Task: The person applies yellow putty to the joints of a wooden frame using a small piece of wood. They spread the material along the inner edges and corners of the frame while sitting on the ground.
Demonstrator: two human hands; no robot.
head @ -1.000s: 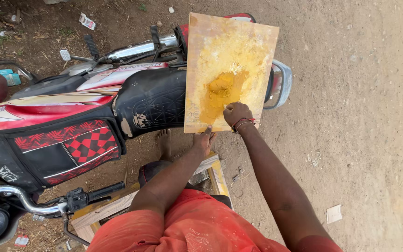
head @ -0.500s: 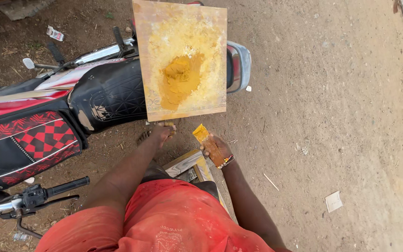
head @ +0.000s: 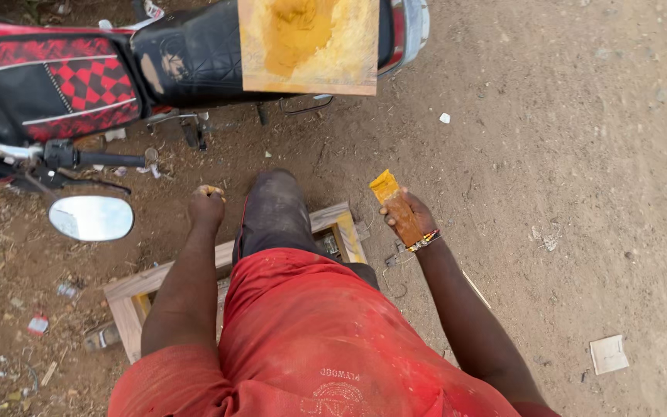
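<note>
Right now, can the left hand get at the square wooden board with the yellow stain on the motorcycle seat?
Probably yes: the left hand is closed on something small, but only bare ground lies between it and the board.

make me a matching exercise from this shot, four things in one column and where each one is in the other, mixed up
Things:
1. board smeared with yellow paste
2. flat scraper with a yellow tip
3. round mirror
4. wooden frame

Places:
A. on the dirt under the person's legs
B. in the right hand
C. lying across the motorbike's black seat
D. left of the left hand, below the handlebar

Pairs: 1-C, 2-B, 3-D, 4-A
</note>
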